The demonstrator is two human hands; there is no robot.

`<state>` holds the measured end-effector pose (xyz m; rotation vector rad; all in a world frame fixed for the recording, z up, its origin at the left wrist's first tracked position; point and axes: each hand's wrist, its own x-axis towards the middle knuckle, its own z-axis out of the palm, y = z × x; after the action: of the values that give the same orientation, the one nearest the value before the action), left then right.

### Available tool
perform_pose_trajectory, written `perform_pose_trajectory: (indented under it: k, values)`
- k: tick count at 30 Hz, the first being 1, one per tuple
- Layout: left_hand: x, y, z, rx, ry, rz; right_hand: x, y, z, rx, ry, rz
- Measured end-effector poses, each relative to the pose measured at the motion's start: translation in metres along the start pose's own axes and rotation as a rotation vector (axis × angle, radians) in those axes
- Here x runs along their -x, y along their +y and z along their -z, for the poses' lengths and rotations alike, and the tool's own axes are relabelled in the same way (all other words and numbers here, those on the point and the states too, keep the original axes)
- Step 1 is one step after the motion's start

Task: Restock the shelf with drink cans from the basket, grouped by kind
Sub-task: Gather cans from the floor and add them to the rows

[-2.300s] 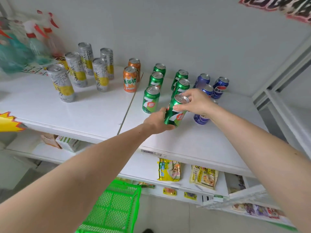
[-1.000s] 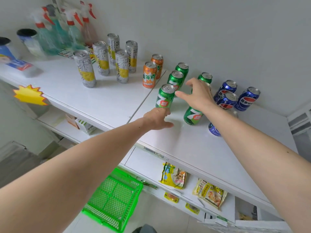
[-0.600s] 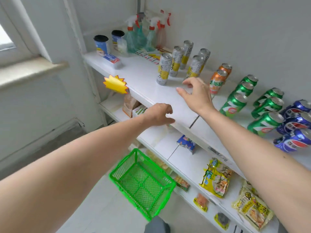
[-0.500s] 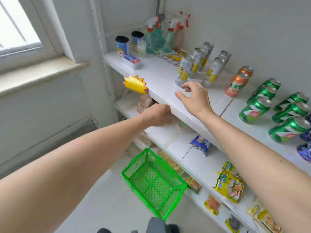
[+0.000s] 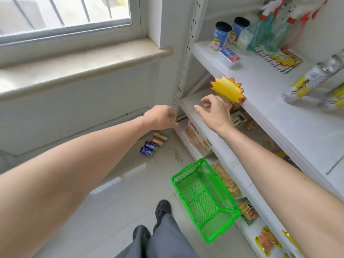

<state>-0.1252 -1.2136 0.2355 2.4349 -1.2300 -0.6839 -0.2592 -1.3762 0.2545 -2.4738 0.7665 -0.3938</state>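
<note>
The green mesh basket (image 5: 202, 200) stands on the floor beside the shelving, and no can shows inside it. Several cans (image 5: 151, 144), two blue, one orange and one more, lie on the floor by the wall under the window. Tall silver-and-yellow cans (image 5: 309, 82) stand blurred on the top white shelf (image 5: 264, 94) at the right edge. My left hand (image 5: 160, 117) hovers in front of the shelf post, fingers loosely curled, holding nothing. My right hand (image 5: 216, 110) is held out with relaxed fingers just below the yellow starburst tag (image 5: 227, 89), also holding nothing.
A window sill (image 5: 78, 64) runs along the left wall. Tubs (image 5: 220, 37) and spray bottles (image 5: 270, 25) fill the shelf's far corner. Snack packets (image 5: 195, 138) line the lower shelves. My shoes (image 5: 162, 209) and trouser legs are at the bottom, left of the basket.
My view has swung left and down, away from the green and blue cans, which have left the frame. Both hands drew back from the top shelf and hold nothing; the floor cans came into view.
</note>
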Motion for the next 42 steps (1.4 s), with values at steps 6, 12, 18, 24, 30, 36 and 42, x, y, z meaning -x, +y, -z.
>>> perform_pose_trajectory:
  k: [6, 12, 18, 24, 30, 36, 42]
  values:
    - [-0.028, -0.069, 0.015, 0.053, -0.012, 0.116, -0.061, -0.020, -0.063, -0.042, -0.081, 0.011]
    - [-0.059, -0.138, 0.024, 0.094, -0.051, 0.226, -0.117, -0.032, -0.137, -0.071, -0.217, -0.028]
    - [-0.093, -0.217, 0.016, 0.086, -0.154, 0.267, -0.143, -0.041, -0.216, -0.088, -0.302, -0.128]
    - [-0.135, -0.289, -0.014, 0.029, -0.325, 0.214, -0.145, -0.024, -0.297, -0.140, -0.264, -0.352]
    - [-0.185, -0.345, -0.090, 0.060, -0.456, 0.249, -0.131, 0.037, -0.397, -0.146, -0.291, -0.577]
    - [-0.248, -0.413, -0.228, 0.145, -0.502, 0.342, -0.111, 0.139, -0.527, -0.100, -0.442, -0.716]
    - [-0.296, -0.488, -0.379, 0.234, -0.441, 0.439, -0.087, 0.236, -0.664, -0.162, -0.465, -0.856]
